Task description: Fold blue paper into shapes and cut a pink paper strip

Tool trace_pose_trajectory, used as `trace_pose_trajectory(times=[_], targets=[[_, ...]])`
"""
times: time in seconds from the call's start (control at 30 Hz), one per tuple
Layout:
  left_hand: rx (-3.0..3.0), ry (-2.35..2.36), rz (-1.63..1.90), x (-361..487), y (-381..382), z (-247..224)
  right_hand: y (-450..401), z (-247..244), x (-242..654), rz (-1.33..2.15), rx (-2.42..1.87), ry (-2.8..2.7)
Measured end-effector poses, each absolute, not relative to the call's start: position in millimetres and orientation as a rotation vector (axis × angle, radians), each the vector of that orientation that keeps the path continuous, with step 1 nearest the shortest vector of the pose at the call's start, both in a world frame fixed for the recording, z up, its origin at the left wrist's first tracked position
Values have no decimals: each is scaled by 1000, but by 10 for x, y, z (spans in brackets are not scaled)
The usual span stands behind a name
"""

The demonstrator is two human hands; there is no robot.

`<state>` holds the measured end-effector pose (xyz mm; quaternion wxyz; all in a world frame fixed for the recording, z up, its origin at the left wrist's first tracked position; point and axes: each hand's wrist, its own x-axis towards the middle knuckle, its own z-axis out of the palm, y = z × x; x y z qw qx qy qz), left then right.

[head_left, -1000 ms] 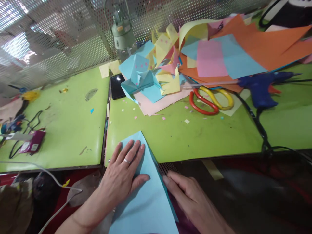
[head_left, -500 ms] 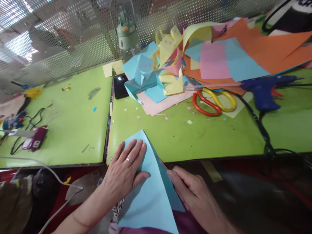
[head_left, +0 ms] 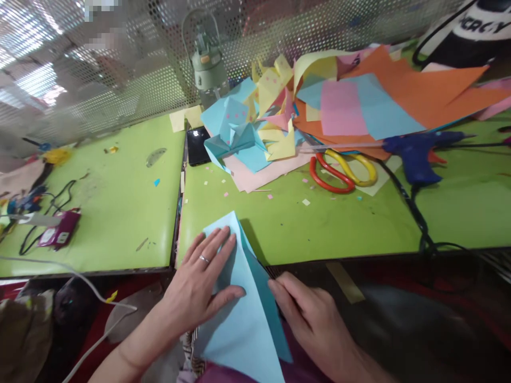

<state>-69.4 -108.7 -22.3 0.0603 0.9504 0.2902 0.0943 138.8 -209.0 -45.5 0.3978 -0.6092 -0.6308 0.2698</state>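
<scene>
A large folded sheet of light blue paper (head_left: 243, 324) extends from the front edge of the green table (head_left: 319, 229) towards my body, its pointed tip lying on the tabletop. My left hand (head_left: 209, 274) lies flat on the paper's left part near the tip, fingers stretched out, a ring on one finger. At the right edge of the fold, my right hand (head_left: 309, 308) has its thumb pressed against its curled fingers, pinching the paper's edge. The flap on the right stands a little apart from the upper layer and shows a darker blue inside.
Folded paper shapes (head_left: 239, 130), a black phone (head_left: 197, 145) and a bottle (head_left: 208, 69) stand at the back. Scissors (head_left: 331, 181), a blue glue gun (head_left: 417, 157) and orange sheets (head_left: 431, 96) lie to the right. A purple box (head_left: 64, 229) sits far left.
The right flap of the blue paper has opened a little wider. My left hand has shifted slightly left on the sheet, and the camera view has moved slightly.
</scene>
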Motion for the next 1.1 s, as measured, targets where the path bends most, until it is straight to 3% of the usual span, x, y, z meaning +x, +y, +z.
trace_pose_trajectory(times=[0.17, 0.27, 0.37, 0.53, 0.7, 0.93, 1.1], targets=[[2373, 987, 734, -759, -836, 159, -2120, -282, 1589, 330, -1372, -1909], [2112, 857, 709, -804, -665, 334, -2069, -171, 1710, 249, -1325, -2000], [1939, 764, 551, -826, -559, 379, -2019, -90, 1749, 458, -1360, -1977], [1699, 863, 307, -630, -479, 264, -2049, -131, 1647, 1090, -1617, -1551], [2151, 981, 174, -199, -428, 120, -2198, -369, 1533, 1562, -1604, -1066], [2846, 915, 397, -45, -675, -45, -2275, -606, 1464, 1568, -1583, -992], [2990, 661, 424, -214, -857, -209, -2268, -583, 1452, 1568, -1678, -1124]])
